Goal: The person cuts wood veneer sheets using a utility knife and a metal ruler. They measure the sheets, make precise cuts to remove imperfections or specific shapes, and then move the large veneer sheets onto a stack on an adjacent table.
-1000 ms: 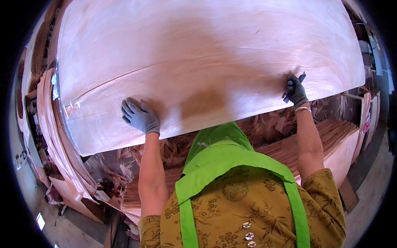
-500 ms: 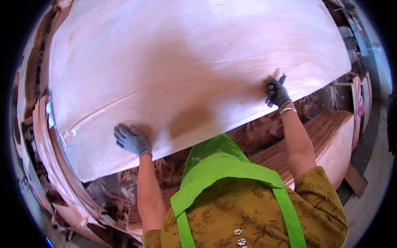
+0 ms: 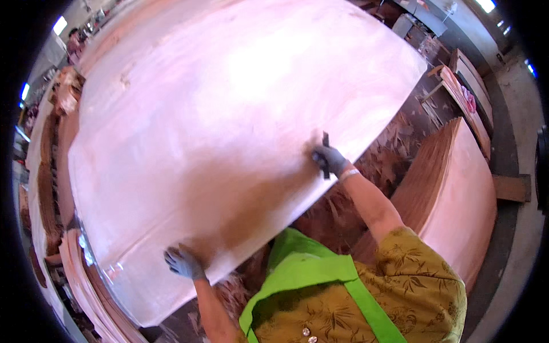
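A large pale wood veneer sheet stretches before me, with a long thin seam or crease running toward its left corner. Near its front edge at the left, my left hand, in a grey glove, lies on the sheet with fingers outstretched. My right hand, gloved too, is closed around a narrow dark flat tool just above or on the sheet by its front edge. Whether the tool is a blade or a scraper I cannot make out. Shadow covers the sheet between my hands.
At the right stands a thick stack of veneer sheets. Torn veneer scraps litter the ground beneath the front edge. More veneer leans at the left, and a wooden beam juts out behind the stack.
The view has swung, so the sheet now slants up to the right. My right hand has come nearer my left, still holding the dark tool. My left hand stays flat on the sheet.
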Motion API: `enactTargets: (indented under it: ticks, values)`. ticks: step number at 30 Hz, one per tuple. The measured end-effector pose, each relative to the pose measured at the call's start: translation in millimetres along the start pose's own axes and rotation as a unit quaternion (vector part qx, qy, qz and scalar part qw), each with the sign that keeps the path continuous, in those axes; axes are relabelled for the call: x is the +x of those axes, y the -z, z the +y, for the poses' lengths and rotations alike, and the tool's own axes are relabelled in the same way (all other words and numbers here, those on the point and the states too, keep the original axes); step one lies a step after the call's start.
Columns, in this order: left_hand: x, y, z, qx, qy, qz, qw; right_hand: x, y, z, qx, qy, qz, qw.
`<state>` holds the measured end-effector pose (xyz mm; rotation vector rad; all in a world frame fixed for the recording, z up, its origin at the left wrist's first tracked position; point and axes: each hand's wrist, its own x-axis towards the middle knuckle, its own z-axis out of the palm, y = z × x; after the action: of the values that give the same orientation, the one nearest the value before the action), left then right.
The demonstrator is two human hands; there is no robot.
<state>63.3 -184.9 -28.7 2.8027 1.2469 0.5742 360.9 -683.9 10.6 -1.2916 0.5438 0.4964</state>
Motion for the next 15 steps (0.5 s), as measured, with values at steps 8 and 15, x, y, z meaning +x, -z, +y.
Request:
enactTargets:
  ticks: [8,15]
  values:
    - [-101.6,8.5,-77.1,-0.396,0.247,-0.016,0.884,-6.8,177.3,80.9,0.232,0.129,0.324,0.908]
    - [-138.7,4.1,-113.7,-0.765,0.532,-0.116,0.343,38.4,162.4,116.6,0.293,0.005,0.124,0.948]
